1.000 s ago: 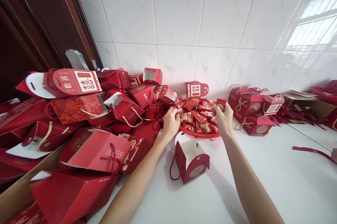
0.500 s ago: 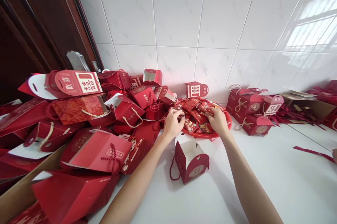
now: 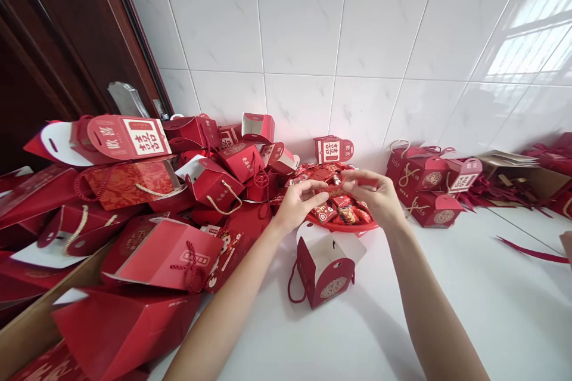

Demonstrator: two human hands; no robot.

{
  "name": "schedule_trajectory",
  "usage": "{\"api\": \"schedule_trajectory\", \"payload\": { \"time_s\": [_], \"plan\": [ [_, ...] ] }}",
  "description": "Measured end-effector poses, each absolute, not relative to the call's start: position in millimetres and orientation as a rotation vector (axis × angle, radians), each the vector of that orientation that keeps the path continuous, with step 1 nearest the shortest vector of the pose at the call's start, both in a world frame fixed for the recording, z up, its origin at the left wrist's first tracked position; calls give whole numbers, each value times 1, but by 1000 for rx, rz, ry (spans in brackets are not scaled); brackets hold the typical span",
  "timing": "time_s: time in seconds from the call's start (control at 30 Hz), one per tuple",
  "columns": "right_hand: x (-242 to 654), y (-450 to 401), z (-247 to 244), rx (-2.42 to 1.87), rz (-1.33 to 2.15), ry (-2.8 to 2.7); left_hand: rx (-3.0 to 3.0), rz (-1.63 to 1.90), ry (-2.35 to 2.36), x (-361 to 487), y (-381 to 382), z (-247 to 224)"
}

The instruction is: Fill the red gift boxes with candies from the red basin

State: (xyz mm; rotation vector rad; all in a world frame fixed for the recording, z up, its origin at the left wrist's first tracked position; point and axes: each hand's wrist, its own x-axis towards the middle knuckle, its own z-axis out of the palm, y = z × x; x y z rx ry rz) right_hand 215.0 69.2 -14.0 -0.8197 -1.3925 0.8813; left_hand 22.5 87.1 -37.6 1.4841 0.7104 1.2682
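Just above a red tray (image 3: 344,227) heaped with red-wrapped sweets (image 3: 322,213), my two hands meet on one long red wrapped sweet (image 3: 336,191). My left hand (image 3: 297,205) pinches its left end between thumb and fingers. The other end is in the closed fingers of my right hand (image 3: 378,196), whose fingertips partly cover it. In front of the tray stands a dark red gift box (image 3: 333,285), its top open and its white inside showing, with a red cord handle at its left side.
On the left lies a big pile of red gift boxes (image 3: 170,256), some with rope handles. Several closed boxes (image 3: 433,208) are stacked at right, beside a carton with dark red ribbons (image 3: 509,187). Another person's hand (image 3: 567,244) is at the right edge by a ribbon (image 3: 531,250). A tiled wall rises behind.
Both hands have come up from the sweets and drawn together, with a long red sweet now held between them. The open box stays in place.
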Motion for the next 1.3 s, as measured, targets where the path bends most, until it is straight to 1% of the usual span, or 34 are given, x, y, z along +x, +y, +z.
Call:
{"api": "schedule_trajectory", "payload": {
  "time_s": [0.1, 0.23, 0.33, 0.43, 0.53, 0.63, 0.7, 0.77, 0.9, 1.0, 1.2, 1.3],
  "plan": [
    [209, 69, -14, -652, 997, -1169, 1253, 1342, 624, 25, 85, -35],
    [202, 66, -14, -630, 1117, -1217, 1099, 1392, 559, 31, 82, -34],
    [196, 64, -13, -638, 1105, -1216, 1146, 1339, 556, 35, 79, -35],
    [197, 65, -9, -650, 1019, -1079, 1302, 1309, 607, 34, 80, -38],
    [210, 68, -4, -615, 948, -855, 1569, 1271, 764, 29, 83, -42],
    [229, 71, 1, -606, 919, -703, 1866, 1066, 919, 23, 85, -46],
    [240, 72, 2, -627, 919, -688, 2013, 930, 982, 21, 85, -48],
    [248, 71, 2, -668, 901, -712, 2143, 866, 1047, 21, 86, -50],
    [260, 69, -2, -860, 864, -877, 2332, 837, 1084, 21, 89, -54],
    [270, 69, -8, -1034, 849, -1034, 2315, 885, 1032, 20, 93, -57],
    [287, 82, -29, -1581, 525, -1420, 2236, 949, 929, 17, 96, -59],
    [288, 89, -38, -1775, 489, -1588, 2205, 947, 915, 16, 96, -58]
  ]
}}
